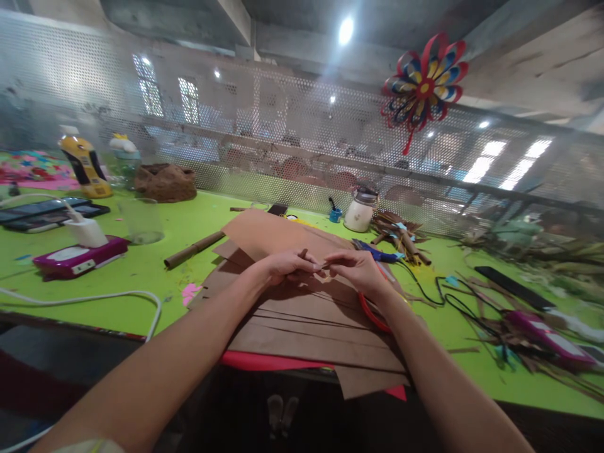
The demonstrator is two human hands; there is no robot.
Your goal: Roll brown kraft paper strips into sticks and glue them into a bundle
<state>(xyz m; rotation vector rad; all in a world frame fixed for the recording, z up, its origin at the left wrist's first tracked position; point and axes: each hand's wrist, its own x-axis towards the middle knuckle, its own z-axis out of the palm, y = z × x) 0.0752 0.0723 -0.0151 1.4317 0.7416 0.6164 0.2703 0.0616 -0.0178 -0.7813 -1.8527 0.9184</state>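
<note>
Over a stack of brown paper sheets, my left hand is closed in a pinch on a small brown strip, whose end pokes up between the fingers. The fingertips of my right hand meet the left ones and pinch the same small piece; its exact shape is hidden. Beneath my right wrist lie scissors with red-orange handles, partly covered. Just beyond that hand rests a blue glue gun with a black cord.
Left of the paper are a brown rolled tube, a clear cup and a purple power strip. A white-bodied jar stands behind, by dried brown scraps. Another purple power strip and tangled cords lie right.
</note>
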